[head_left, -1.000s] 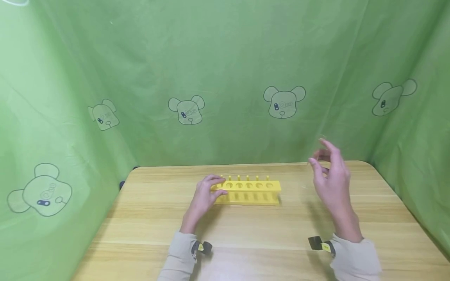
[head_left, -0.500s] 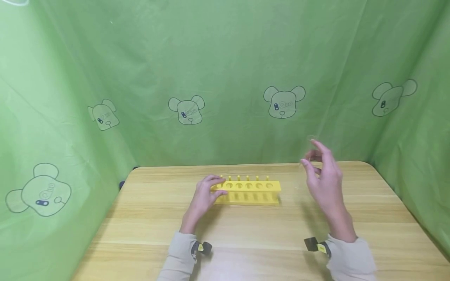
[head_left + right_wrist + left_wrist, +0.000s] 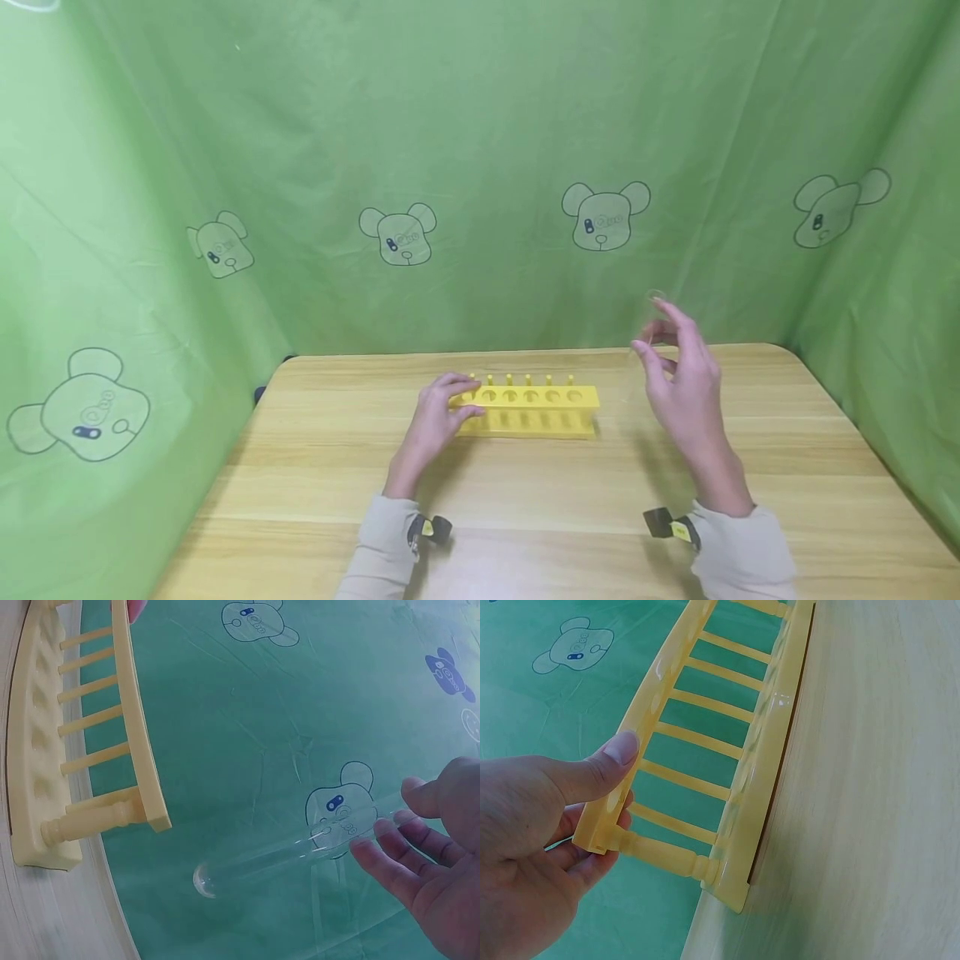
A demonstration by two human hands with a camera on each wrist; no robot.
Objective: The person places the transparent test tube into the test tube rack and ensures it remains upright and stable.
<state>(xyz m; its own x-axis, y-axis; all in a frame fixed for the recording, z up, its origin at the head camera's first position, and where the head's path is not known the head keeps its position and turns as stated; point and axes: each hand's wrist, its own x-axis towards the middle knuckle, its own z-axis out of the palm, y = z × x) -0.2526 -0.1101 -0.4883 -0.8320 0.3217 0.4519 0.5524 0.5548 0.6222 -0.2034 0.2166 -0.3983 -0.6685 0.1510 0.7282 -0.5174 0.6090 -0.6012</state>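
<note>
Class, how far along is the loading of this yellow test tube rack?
Done: the left hand grips the end of the yellow test tube rack, which stands on the wooden table. In hand: the right hand holds a clear glass test tube beside it. Left: every visible hole is empty; no tube is seated.

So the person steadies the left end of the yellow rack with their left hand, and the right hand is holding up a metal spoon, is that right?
Not quite. The right hand holds a clear glass test tube, not a metal spoon; the right wrist view shows it plainly, round end free in the air. The rest stands: the left hand grips the left end of the yellow test tube rack on the wooden table.
</note>
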